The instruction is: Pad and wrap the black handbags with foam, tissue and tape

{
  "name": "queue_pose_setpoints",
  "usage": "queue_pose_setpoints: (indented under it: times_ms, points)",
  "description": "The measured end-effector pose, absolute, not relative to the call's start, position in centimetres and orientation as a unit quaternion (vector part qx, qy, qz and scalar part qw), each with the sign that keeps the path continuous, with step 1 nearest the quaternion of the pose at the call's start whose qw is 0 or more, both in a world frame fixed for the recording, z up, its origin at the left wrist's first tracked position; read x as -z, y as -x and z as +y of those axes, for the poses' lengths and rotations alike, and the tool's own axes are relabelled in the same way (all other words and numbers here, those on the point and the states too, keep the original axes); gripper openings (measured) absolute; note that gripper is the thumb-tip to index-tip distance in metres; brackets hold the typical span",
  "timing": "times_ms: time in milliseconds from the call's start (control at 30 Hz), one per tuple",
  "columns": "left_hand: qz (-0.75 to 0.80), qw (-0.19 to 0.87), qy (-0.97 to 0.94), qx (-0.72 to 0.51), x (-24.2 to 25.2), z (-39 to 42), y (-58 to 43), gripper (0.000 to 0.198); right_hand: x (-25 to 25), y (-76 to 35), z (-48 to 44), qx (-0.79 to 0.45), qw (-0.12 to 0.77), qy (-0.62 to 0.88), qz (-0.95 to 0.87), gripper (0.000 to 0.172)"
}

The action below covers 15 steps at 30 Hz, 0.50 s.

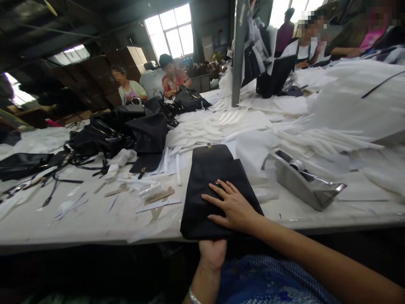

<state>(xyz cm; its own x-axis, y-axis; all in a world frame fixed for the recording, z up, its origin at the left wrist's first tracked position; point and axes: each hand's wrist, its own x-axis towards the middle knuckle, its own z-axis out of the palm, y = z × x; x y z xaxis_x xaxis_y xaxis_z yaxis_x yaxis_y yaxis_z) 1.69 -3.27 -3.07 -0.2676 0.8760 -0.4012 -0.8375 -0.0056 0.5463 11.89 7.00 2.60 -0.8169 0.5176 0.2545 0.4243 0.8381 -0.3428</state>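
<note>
A black bag with an open flap lies at the table's near edge. The flap points away from me and bears a small gold-coloured clasp. My right hand rests flat on the front of the bag, fingers spread. Beneath the bag's near edge is my left hand, palm up. Its fingers are hidden by the bag, so I cannot see whether they grip it or only lie under it.
A tape dispenser stands to the right of the bag. Piled black bags lie left, near paper scraps and straps. White foam sheets spread behind. A metal post rises from the table; several people sit across it.
</note>
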Motion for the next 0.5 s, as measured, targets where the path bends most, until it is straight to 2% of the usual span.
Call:
queue_pose_setpoints:
  times_ms: [100, 133, 200, 233, 267, 333, 400, 500]
  points:
    - [0.399, 0.637, -0.008, -0.659, 2.1, -6.6, -2.7, 0.036, -1.6, -12.1, 7.2, -0.136, 0.160, 0.229, -0.951, 0.061]
    - [0.420, 0.677, -0.037, -0.603, 1.4, -7.9, -2.8, 0.033, -1.3, -12.1, 7.2, -0.135, 0.158, 0.224, -0.952, 0.061]
    - [0.470, 0.766, -0.174, -0.403, -0.8, -9.8, -2.6, 0.034, -0.9, -12.2, 7.1, -0.134, 0.157, 0.219, -0.954, 0.061]
    - [0.502, 0.741, -0.283, -0.344, -2.2, -10.2, -2.0, 0.032, -0.7, -12.2, 7.0, -0.132, 0.158, 0.218, -0.954, 0.061]
    - [0.559, 0.653, -0.379, -0.343, -3.4, -10.0, -1.3, 0.032, -0.6, -12.1, 6.8, -0.132, 0.159, 0.216, -0.954, 0.061]
    - [0.621, 0.405, -0.564, -0.363, -5.0, -8.1, 0.6, 0.027, -0.7, -12.1, 6.7, -0.132, 0.163, 0.212, -0.954, 0.060]
    - [0.632, 0.189, -0.659, -0.361, -4.9, -5.1, 2.6, 0.037, -1.0, -12.3, 6.9, -0.136, 0.165, 0.206, -0.955, 0.060]
    - [0.635, 0.044, -0.735, -0.234, -2.2, -1.3, 4.4, 0.050, -1.5, -13.5, 7.6, -0.139, 0.153, 0.199, -0.958, 0.056]
